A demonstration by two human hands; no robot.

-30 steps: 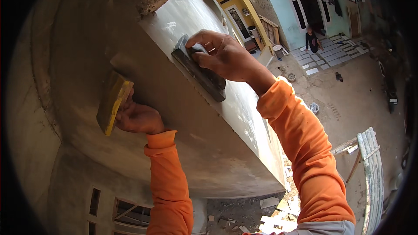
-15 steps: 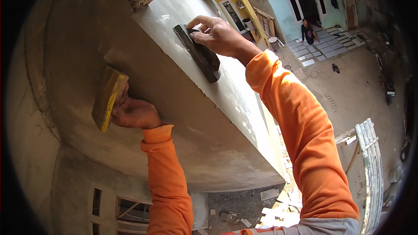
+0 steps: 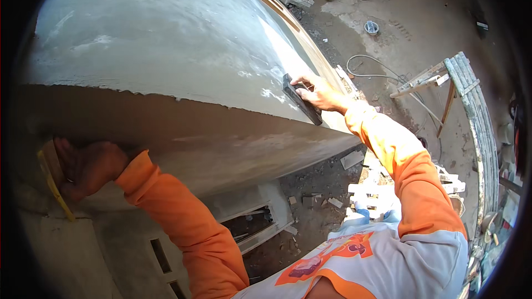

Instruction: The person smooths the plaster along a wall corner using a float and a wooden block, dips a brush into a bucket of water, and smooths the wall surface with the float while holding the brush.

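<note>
My right hand (image 3: 321, 95) grips a dark plastering float (image 3: 300, 104), which lies against the pale, wet-looking plastered face (image 3: 149, 33) of a beam-like ledge, near its lower edge. At the far left, in shadow, my left hand (image 3: 91, 167) is closed on a second plastering float (image 3: 51, 176) with a yellow edge. That float is beside the darker brown plastered underside (image 3: 221, 141); whether it touches the surface I cannot tell. A rough, ragged edge runs between the two plastered surfaces.
Far below lies a dirt yard with a bucket (image 3: 371, 27), a looping hose (image 3: 366, 57) and rubble (image 3: 310, 202). A stand with long pale boards (image 3: 475, 116) is at the right. Under the ledge are a window opening (image 3: 249, 224) and narrow wall slots (image 3: 160, 256).
The view has swung down and along the ledge. My right hand's float is now lower on the pale face, near its right end. The left hand's float has shifted to the far left.
</note>
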